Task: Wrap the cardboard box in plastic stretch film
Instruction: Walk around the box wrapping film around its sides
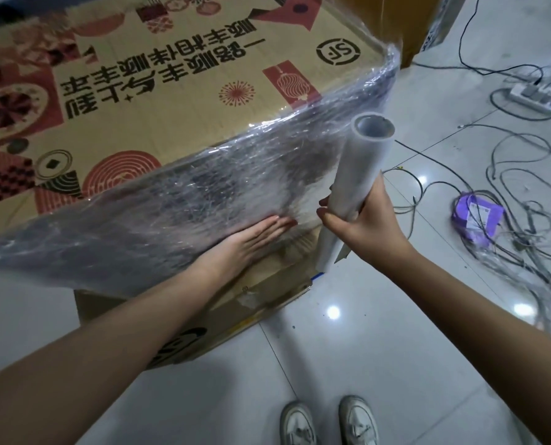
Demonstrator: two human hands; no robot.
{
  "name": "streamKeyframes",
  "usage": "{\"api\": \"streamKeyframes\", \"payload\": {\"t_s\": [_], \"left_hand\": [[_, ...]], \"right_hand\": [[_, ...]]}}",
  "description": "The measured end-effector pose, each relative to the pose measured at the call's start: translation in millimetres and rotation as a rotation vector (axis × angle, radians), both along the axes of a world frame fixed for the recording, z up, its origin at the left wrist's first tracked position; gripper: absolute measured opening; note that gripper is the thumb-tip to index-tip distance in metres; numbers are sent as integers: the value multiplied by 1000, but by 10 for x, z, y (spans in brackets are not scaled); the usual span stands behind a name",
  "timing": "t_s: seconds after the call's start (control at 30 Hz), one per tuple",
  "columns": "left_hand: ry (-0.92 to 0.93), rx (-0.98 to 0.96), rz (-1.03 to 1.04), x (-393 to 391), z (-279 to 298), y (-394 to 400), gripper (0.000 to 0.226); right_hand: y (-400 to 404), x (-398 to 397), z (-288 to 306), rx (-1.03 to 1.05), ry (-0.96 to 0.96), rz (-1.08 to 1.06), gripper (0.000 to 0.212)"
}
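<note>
A large printed cardboard box (158, 101) with red and black patterns stands on the tiled floor. Crinkled clear stretch film (178, 194) covers the upper band of its near side and wraps round the right corner. My left hand (251, 239) lies flat, fingers together, pressing the film against the box's side. My right hand (364, 226) grips the lower part of the film roll (361, 162), held nearly upright just off the box's right corner, its hollow core end pointing up. Film runs from the roll onto the box.
Tangled cables (524, 194) sprawl over the floor at right, with a white power strip (539, 96) and a purple parcel (476, 216) among them. Another brown box (409, 27) stands behind the corner. My white shoes (328, 422) are at the bottom edge.
</note>
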State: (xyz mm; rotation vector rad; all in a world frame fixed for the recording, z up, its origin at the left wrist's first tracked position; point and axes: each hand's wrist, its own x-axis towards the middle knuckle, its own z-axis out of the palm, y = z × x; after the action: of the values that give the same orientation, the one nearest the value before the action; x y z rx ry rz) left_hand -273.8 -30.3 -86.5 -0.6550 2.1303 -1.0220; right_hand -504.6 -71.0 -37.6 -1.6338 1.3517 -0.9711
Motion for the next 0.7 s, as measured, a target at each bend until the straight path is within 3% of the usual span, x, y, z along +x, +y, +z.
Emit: {"api": "streamKeyframes", "payload": {"t_s": [0.23, 0.37, 0.47, 0.57, 0.7], "left_hand": [[24, 105, 122, -100, -113, 85, 83], [-85, 176, -69, -123, -232, 217, 88], [-212, 137, -95, -160, -350, 134, 83], [-209, 116, 13, -151, -417, -33, 76], [-229, 61, 3, -114, -469, -80, 78]], "right_hand": [[-35, -59, 11, -31, 22, 22, 46], [-108, -104, 46, -94, 79, 53, 52], [-136, -172, 56, -70, 137, 79, 55], [-146, -212, 29, -73, 206, 71, 59], [-109, -192, 20, -60, 218, 19, 66]]}}
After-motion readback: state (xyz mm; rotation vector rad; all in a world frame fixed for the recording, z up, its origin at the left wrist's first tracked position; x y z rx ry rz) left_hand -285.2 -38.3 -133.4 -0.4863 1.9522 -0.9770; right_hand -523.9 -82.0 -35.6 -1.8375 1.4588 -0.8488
